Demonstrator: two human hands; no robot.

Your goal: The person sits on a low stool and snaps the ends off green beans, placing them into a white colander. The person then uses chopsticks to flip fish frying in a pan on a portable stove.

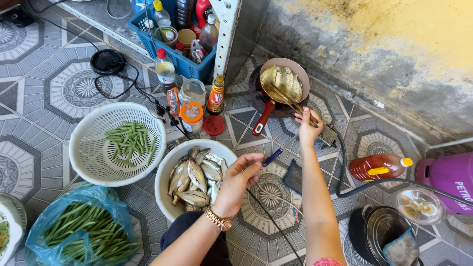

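My right hand (307,128) grips a pair of wooden chopsticks (290,103) whose tips reach into a red-handled frying pan (262,118) holding several pale fish (282,82) in oil. My left hand (239,178), with a gold wristwatch on the wrist, hovers with loosely curled fingers over the right rim of a white bowl (163,180) full of raw silver fish (197,178). It holds nothing that I can see.
A white colander (87,152) holds cut green beans, and a blue bag (81,229) holds whole ones. Sauce bottles and jars (192,101) stand by a blue crate (185,61). An oil bottle (379,166), a pink gas cylinder (446,180), a black pot (379,236) and cables lie on the tiled floor.
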